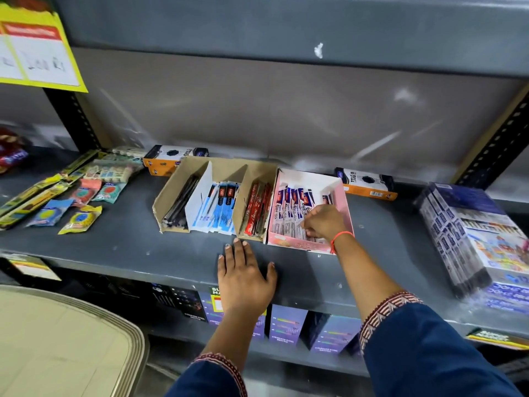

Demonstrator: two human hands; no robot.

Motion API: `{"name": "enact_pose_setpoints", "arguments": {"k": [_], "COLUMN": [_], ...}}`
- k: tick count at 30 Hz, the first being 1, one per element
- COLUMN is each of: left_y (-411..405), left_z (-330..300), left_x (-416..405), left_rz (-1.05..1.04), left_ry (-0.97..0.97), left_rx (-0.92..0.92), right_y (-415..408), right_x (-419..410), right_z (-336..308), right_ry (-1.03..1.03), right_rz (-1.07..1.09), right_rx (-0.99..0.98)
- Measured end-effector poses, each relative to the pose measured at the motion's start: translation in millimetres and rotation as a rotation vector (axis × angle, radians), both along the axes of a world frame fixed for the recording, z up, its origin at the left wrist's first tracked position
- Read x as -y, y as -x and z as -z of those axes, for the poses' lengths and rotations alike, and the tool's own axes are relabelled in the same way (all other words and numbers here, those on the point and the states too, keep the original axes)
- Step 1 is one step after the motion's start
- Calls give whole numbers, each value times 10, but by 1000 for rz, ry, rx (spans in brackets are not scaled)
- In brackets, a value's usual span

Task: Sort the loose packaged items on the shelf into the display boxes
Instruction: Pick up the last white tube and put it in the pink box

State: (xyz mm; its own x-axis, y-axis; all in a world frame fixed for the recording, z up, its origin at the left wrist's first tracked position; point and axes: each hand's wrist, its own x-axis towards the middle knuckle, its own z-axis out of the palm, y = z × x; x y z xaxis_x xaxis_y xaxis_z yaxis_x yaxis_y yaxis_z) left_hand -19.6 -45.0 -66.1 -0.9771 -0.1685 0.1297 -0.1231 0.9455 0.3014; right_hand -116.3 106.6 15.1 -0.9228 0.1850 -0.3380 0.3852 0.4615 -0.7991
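The right hand [322, 222] is down inside the pink box [342, 202], its fingers curled among the white and blue packets [289, 209] standing there; the wrist hides the fingertips, so whether the grip is closed on one packet or only pressing the row into line cannot be told. The left hand [243, 275] lies flat and released on the shelf [128, 245], its fingertips just in front of the cardboard box [171, 193] that holds dark pens, blue packs and red packs in three slots.

The risk lies mostly in the pink box. It is light card and sits near the shelf's front edge; a push on the packets could probably slide it forward or tip the row sideways, and the left hand is bracing the cardboard box's corner, not the pink one. A packet forced in could also buckle its neighbours.

The loose packets [83, 196] lie well apart at the left end of the shelf, not yet sorted. Reaching for them across the boxes could knock the open cardboard walls askew.
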Motion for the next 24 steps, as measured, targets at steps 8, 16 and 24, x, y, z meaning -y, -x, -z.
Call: {"name": "enact_pose_setpoints", "arguments": {"k": [8,16,24], "left_y": [5,7,7], "left_z": [20,26,18], "left_x": [-3,-2,-1], "left_rz": [-5,-3,-4], "left_ry": [11,9,4], "left_rx": [-7,-4,-9], "right_y": [-84,-63,-49], "right_x": [-179,-151,-186], "right_z": [-81,-33,-53], "right_ry": [-529,-613,-612], "right_rz": [-34,-191,-232], "right_rx": [-84,16,71]}}
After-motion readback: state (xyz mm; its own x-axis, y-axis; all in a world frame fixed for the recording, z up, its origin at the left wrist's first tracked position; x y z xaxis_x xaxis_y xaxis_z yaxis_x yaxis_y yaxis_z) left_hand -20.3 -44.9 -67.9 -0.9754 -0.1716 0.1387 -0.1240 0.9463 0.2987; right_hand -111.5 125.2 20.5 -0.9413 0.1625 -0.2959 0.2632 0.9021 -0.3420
